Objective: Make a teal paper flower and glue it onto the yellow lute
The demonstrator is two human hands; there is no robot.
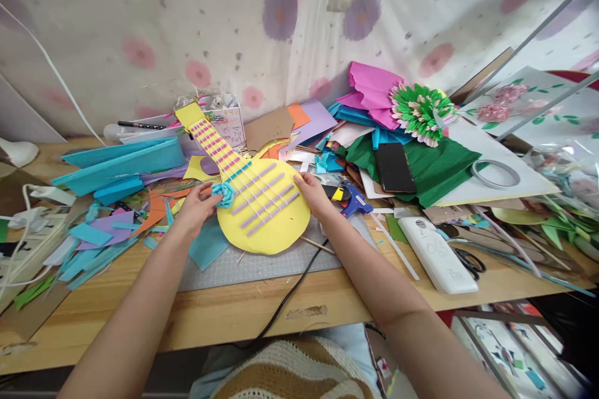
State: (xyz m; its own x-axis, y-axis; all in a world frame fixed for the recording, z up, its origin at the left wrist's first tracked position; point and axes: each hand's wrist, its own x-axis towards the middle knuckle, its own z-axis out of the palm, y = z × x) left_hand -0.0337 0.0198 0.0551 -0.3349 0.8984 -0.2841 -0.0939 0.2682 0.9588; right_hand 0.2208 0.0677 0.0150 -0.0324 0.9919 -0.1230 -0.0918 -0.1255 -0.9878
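Observation:
A yellow paper guitar (229, 230) with purple strips, white strings and a pink-barred neck lies tilted over the grey cutting mat (196, 278). My left hand (200, 204) has its fingers closed on a blue paper flower (223, 195) at the guitar's left edge. On the opposite side, my right hand (309, 193) grips the rim of the guitar body between thumb and fingers. Just beyond that hand lies a blue hot glue gun (356, 201), partly hidden by the wrist. A thin wooden stick (318, 245) pokes out from under the guitar.
Folded blue crepe paper (121, 162) and paper scraps (100, 234) crowd the left. To the right are a black phone (395, 168), a white power bank (437, 255), black scissors (470, 262), a tape roll (496, 173) and a green-pink paper flower (423, 112). A black cable (290, 296) crosses the table edge.

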